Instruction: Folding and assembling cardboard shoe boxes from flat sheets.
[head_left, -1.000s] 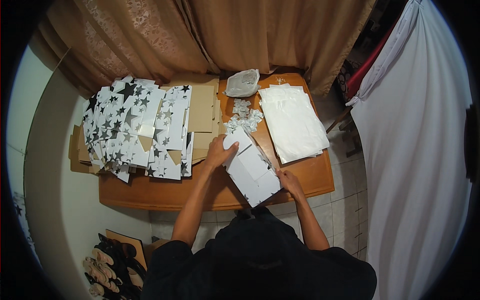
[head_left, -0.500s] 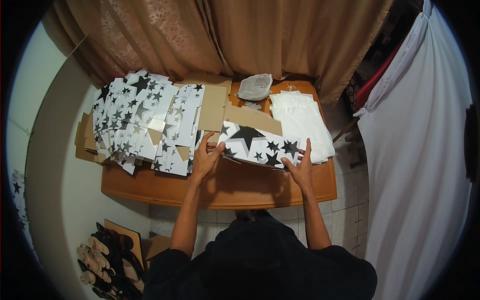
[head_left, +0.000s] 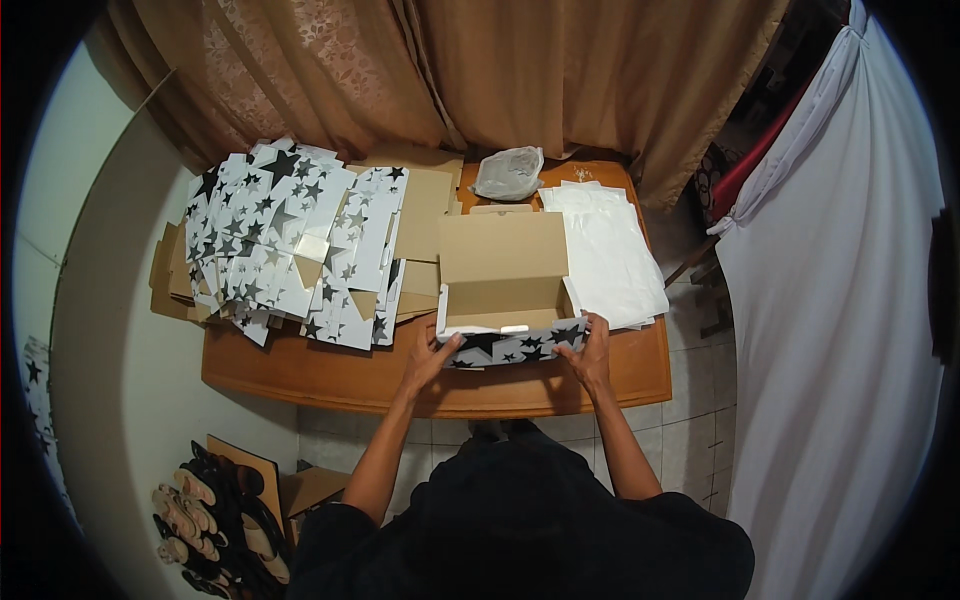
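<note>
An open cardboard box (head_left: 503,285) with a white, black-starred outside and a plain brown inside stands near the front edge of the wooden table (head_left: 330,375). Its lid stands up at the back. My left hand (head_left: 432,358) grips the box's front left corner. My right hand (head_left: 588,352) grips the front right corner. Both thumbs press on the starred front wall.
A wide pile of flat star-printed box blanks (head_left: 290,245) covers the table's left half. White sheets (head_left: 608,255) lie at the right, a grey plastic bag (head_left: 508,173) at the back. Brown curtains hang behind, a white cloth at the right. Shoes (head_left: 205,515) lie on the floor.
The flat white blank I held was turned star side up, then folded into an upright open box. Both hands moved to its front corners.
</note>
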